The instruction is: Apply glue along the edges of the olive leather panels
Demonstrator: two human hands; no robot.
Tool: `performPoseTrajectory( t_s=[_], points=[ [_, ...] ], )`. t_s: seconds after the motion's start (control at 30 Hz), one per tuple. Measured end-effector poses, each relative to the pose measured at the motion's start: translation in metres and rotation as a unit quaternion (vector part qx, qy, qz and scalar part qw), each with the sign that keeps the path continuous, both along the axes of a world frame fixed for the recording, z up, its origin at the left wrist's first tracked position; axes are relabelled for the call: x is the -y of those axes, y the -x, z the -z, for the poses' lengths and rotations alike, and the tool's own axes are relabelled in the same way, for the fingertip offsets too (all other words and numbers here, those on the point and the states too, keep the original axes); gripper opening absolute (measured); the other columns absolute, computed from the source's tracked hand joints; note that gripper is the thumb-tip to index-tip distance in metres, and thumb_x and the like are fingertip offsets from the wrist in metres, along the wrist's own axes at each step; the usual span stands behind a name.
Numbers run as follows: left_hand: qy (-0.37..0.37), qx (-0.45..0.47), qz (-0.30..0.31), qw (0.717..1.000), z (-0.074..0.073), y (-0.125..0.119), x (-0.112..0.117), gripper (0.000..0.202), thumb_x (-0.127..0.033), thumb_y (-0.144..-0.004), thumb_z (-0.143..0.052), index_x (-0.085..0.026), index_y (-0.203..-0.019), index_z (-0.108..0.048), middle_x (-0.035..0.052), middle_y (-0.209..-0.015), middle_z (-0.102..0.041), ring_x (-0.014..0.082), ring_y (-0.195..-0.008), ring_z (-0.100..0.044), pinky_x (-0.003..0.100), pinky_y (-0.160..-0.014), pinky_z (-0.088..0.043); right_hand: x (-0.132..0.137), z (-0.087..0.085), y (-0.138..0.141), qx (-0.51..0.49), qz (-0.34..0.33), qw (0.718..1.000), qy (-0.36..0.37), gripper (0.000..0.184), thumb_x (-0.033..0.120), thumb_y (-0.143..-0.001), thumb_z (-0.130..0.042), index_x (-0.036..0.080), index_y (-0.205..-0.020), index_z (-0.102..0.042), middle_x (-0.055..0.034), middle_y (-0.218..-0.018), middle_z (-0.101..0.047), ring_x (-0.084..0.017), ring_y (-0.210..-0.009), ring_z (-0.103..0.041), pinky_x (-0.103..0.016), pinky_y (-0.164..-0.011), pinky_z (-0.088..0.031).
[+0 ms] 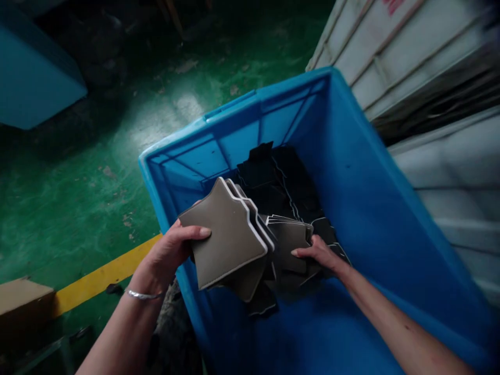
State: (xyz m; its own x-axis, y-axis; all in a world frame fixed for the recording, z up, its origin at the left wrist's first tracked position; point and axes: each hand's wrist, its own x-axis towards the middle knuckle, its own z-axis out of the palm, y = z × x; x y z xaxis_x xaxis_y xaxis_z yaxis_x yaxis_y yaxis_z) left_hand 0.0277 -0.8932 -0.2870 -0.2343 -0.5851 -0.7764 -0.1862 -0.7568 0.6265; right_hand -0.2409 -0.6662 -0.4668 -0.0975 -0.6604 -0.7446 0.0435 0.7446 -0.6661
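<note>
My left hand [182,242] grips a stack of brown, leather-like cut pieces [226,232], thumb on the top face and fingers hidden beneath. The pieces have pale edges and a stepped outline. Deeper in the large blue bin [355,156], my right hand [318,252] pinches a smaller stack of similar brown pieces [289,237], its thumb on top. Under and behind both stacks lie dark pieces with white edges [261,174], piled on the bin's bottom. The left stack hangs over the bin's left part, close beside the right stack.
Green floor [109,172] with a yellow stripe [109,271] runs left of the bin. A cardboard box [23,299] sits at lower left, a light-blue box-shaped object [35,73] at upper left. Whitish crates or containers [394,41] stand along the right.
</note>
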Motion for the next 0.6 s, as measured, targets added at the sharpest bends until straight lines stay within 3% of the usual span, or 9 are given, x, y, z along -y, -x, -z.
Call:
performPoseTrajectory(
  t_s=[0.1,0.23,0.4,0.6],
  points=[
    [-0.024,-0.048,0.055,0.997,-0.007,0.001,-0.02,0.064,-0.021,-0.051,-0.08,-0.018,-0.113,-0.063,0.0031,-0.086,-0.073,0.0249,-0.076,-0.068,0.032,-0.069,-0.055,-0.014,-0.053,-0.021,0.038,0.125,0.991,0.042,0.028,0.025,-0.094,-0.068,0.014,-0.118,-0.06,-0.0083,-0.11,-0.06,-0.024,-0.096,-0.061,-0.043,-0.084,-0.053],
    [-0.04,-0.085,0.099,0.991,-0.031,0.012,-0.073,0.059,-0.025,-0.051,-0.081,-0.02,-0.105,-0.06,0.0005,-0.081,-0.071,0.0234,-0.074,-0.067,0.03,-0.066,-0.054,-0.042,-0.119,-0.05,0.079,0.248,0.96,0.101,0.029,0.027,-0.094,-0.068,0.014,-0.119,-0.06,-0.0083,-0.109,-0.062,-0.024,-0.095,-0.062,-0.044,-0.085,-0.053],
    [-0.006,-0.067,0.047,0.997,-0.086,0.019,-0.145,0.058,-0.031,-0.048,-0.081,-0.023,-0.101,-0.058,-0.0028,-0.075,-0.07,0.0228,-0.067,-0.066,0.029,-0.06,-0.051,-0.096,-0.177,-0.071,0.125,0.342,0.922,0.128,0.021,0.028,-0.095,-0.067,0.013,-0.108,-0.063,-0.005,-0.094,-0.064,-0.02,-0.08,-0.064,-0.039,-0.077,-0.055],
    [0.023,-0.062,0.029,0.997,-0.161,0.008,-0.195,0.057,-0.027,-0.048,-0.082,-0.022,-0.101,-0.061,-0.003,-0.072,-0.068,0.025,-0.072,-0.068,0.03,-0.062,-0.052,-0.146,-0.244,-0.094,0.194,0.394,0.877,0.193,0.016,0.025,-0.095,-0.066,0.013,-0.105,-0.063,-0.0047,-0.094,-0.064,-0.02,-0.081,-0.064,-0.039,-0.079,-0.054]
  ],
)
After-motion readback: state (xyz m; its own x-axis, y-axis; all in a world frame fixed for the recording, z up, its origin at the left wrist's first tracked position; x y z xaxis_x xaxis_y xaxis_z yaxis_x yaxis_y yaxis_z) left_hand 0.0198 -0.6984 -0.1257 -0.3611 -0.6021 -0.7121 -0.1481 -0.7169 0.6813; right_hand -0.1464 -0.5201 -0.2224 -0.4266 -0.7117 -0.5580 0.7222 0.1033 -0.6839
